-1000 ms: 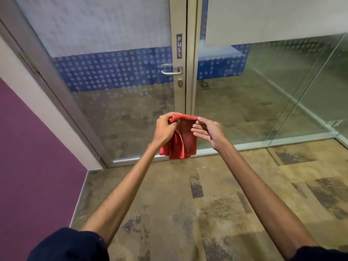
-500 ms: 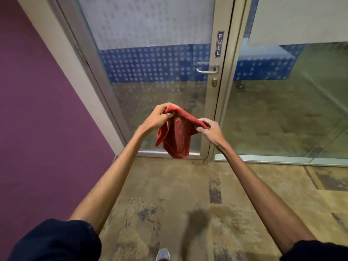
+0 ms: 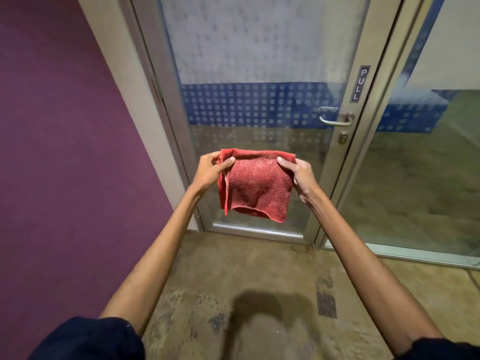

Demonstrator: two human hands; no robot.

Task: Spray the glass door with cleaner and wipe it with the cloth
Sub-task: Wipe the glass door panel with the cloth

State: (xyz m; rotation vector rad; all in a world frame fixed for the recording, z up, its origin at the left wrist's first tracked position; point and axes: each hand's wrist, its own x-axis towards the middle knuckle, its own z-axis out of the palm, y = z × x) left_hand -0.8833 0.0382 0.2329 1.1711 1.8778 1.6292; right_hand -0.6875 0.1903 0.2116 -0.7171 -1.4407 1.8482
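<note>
A red cloth (image 3: 257,187) hangs folded and spread flat in front of me, held by its two top corners. My left hand (image 3: 211,170) pinches the left corner, thumb on the near face. My right hand (image 3: 298,175) pinches the right corner the same way. Behind the cloth stands the glass door (image 3: 249,74) in a metal frame, with a frosted upper part, a blue dotted band and a clear lower pane. Its lever handle (image 3: 336,119) and a PULL sign (image 3: 359,84) sit on the right stile. No spray bottle is in view.
A purple wall (image 3: 65,152) runs along the left, close to the door's hinge side. A fixed glass panel (image 3: 428,165) continues to the right of the door. Worn brown carpet (image 3: 246,281) covers the floor in front, with my shadow on it.
The view has swung left and closer, so the door fills the middle. The bunched cloth has been pulled open flat between both hands, which have moved apart to its top corners.
</note>
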